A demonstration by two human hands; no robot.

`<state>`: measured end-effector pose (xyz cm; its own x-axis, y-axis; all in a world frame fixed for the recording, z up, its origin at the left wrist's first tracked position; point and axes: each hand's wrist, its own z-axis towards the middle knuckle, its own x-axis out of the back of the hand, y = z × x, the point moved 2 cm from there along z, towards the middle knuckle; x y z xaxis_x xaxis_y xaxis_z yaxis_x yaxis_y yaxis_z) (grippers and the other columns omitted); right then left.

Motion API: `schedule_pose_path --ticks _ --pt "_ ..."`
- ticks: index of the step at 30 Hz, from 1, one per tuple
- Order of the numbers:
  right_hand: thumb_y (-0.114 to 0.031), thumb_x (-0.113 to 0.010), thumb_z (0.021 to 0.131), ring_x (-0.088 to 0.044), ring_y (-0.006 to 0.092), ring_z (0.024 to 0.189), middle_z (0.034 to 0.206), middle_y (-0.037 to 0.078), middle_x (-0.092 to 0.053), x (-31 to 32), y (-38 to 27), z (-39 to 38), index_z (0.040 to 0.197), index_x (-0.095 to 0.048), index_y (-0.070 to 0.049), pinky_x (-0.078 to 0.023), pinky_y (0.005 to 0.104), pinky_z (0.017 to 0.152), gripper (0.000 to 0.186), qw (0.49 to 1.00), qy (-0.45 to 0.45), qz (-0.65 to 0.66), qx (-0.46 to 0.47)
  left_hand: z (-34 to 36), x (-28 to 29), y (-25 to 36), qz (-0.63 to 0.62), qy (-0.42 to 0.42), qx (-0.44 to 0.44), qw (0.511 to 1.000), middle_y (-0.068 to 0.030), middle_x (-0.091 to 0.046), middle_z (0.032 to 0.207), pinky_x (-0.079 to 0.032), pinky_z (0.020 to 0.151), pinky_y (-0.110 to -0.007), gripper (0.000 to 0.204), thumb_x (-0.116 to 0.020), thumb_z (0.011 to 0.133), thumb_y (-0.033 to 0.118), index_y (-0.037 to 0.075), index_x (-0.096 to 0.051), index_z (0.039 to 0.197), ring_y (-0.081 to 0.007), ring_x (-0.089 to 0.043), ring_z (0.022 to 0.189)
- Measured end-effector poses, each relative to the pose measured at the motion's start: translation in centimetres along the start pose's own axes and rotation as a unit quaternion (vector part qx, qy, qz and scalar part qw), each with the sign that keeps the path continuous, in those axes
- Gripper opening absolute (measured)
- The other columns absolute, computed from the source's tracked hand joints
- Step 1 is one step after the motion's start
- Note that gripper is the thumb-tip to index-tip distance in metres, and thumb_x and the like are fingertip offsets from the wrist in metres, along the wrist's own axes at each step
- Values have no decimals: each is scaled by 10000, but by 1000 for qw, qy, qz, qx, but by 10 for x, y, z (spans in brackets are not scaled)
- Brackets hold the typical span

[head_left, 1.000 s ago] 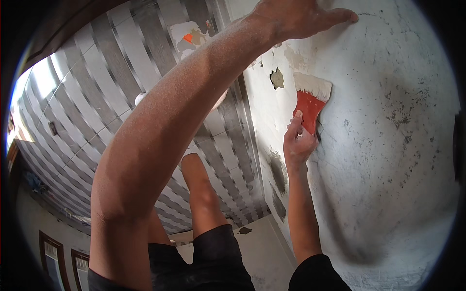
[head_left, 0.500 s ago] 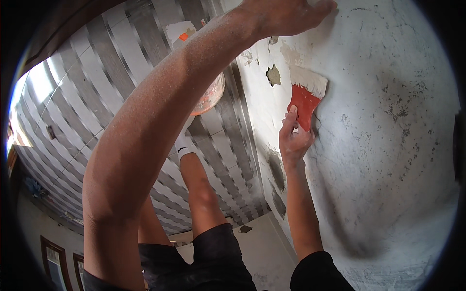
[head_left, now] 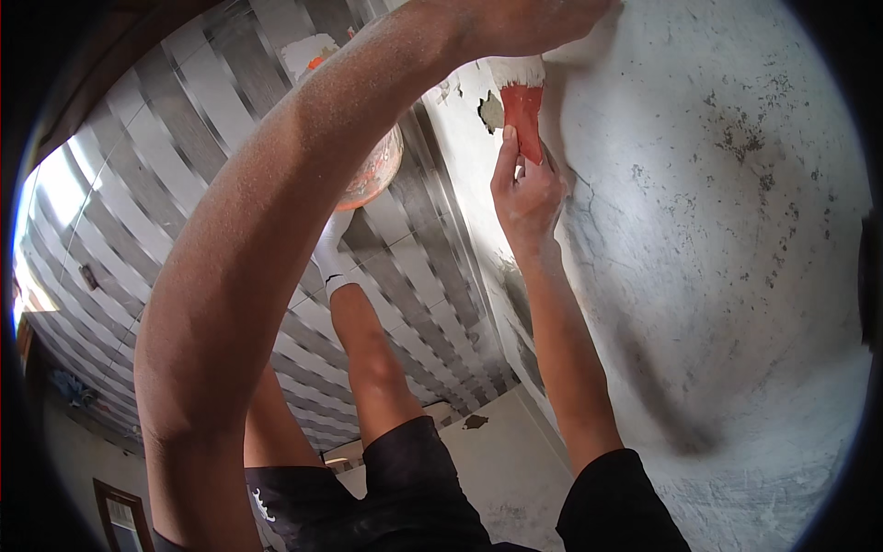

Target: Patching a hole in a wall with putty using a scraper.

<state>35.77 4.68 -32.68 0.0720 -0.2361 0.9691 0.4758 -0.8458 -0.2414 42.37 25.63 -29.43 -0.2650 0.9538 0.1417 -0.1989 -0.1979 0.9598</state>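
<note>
A red plastic putty knife [head_left: 523,115], its wide blade coated with whitish paste, is gripped in my right hand [head_left: 531,202]. The thumb lies along its handle, and the blade points up against the pale wall [head_left: 662,258]. Part of the blade's far edge passes behind my left wrist. My left hand [head_left: 543,26] reaches across the top of the view to the wall, just above the blade. The picture's upper edge cuts off most of its fingers, so their grip does not show. Right beside the knife, the wall has a chipped hole [head_left: 491,111].
A paste-smeared orange bucket [head_left: 379,175] stands on the striped tile floor [head_left: 405,267], partly hidden by my dusty left forearm. My legs are below it, one white-socked foot [head_left: 327,253] close to the bucket. Dark specks and cracks mark the wall. A framed opening [head_left: 120,515] shows at lower left.
My right hand has carried the putty knife up and to the left along the wall, its blade now straighter and close under my left wrist. The whole view has shifted slightly.
</note>
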Motion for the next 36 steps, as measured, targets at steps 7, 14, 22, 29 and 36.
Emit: schedule_pose_path --ticks 7,14,22,29,36 --pt "-98 -593 907 -640 308 578 725 180 -652 11 18 -45 930 -672 25 -495 374 503 148 999 -9 -22 -48 -7 7 11 -37 -32 -34 998 -289 -465 1356 -400 1068 -436 539 -480 960 232 -30 -354 1414 -383 -518 1219" --pt "-167 -581 927 -615 335 518 650 166 -641 5 14 8 901 -683 2 -479 412 491 199 997 0 -81 8 -7 38 43 -92 -141 117 979 -300 -578 1209 -462 999 -425 516 -463 964 211 -32 -365 1409 -369 -621 1074" --pt "-130 -593 914 -615 324 535 677 188 -646 11 6 -26 955 -683 12 -466 386 484 174 999 38 -20 10 -21 51 28 -67 -37 55 996 -310 -640 1061 -519 874 -394 500 -449 978 217 -12 -371 1415 -283 -673 908" --pt "-300 -540 955 -649 327 590 675 153 -666 16 23 -18 833 -675 -5 -493 410 567 346 996 -5 -64 -57 -45 73 25 -101 -10 107 989 -307 -556 1242 -500 926 -395 504 -460 982 244 -15 -383 1407 -317 -633 1052" --pt "-268 -555 941 -607 358 536 628 185 -622 -3 5 1 800 -680 -16 -460 428 500 315 995 -34 -87 23 -64 85 18 96 1 234 968 -249 -519 1327 -439 1017 -395 503 -486 979 273 -3 -412 1393 -337 -522 1221"
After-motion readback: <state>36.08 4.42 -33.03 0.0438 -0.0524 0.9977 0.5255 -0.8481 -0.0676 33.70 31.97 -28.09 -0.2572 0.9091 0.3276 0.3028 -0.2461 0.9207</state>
